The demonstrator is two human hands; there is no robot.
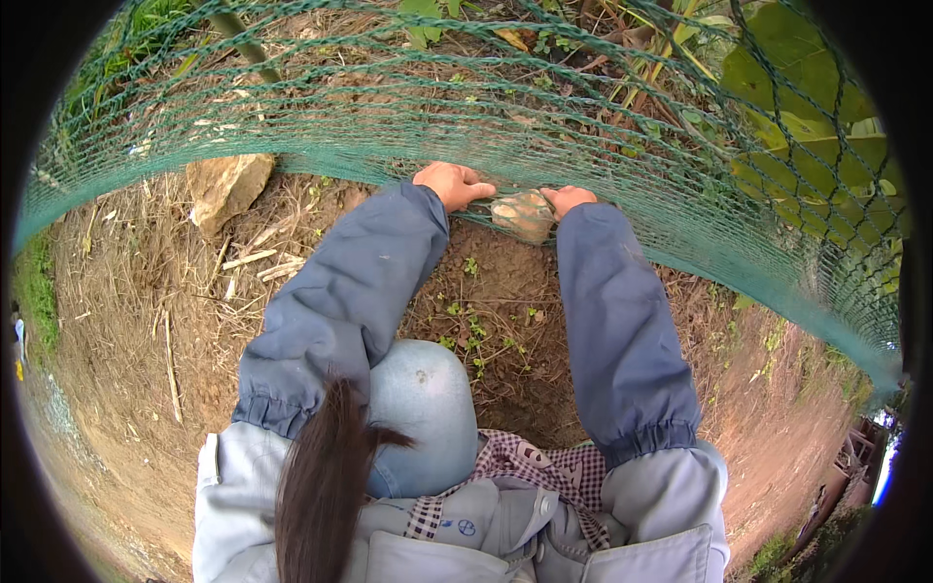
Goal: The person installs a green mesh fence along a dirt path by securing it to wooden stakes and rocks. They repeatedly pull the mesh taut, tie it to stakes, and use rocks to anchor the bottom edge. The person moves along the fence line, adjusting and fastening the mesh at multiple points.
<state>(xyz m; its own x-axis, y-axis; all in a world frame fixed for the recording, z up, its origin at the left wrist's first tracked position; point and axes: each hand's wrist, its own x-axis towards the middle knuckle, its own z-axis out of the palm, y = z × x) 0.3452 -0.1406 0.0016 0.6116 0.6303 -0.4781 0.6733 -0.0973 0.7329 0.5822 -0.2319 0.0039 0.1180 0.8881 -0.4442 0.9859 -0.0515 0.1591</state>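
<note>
A green mesh net [350,160] stretches across in front of me in a wide curve, with its lower edge near the soil. Behind or under its strands, a pale tan stone [523,216] lies between my hands. My left hand [451,185] is closed on the netting at the stone's left, thumb and fingers pinched together. At the stone's upper right, my right hand [570,199] is also closed on the net, its fingertips by the stone; mesh partly covers the fingers. Both forearms wear dark blue sleeve covers.
A larger brown rock [228,189] sits against the net's edge at the left. Dry stalks [277,267] litter the soil. Small green weeds [474,325] grow below the stone. Broad leaves [807,165] press near the net at far right, and a pole [238,39] stands at far left.
</note>
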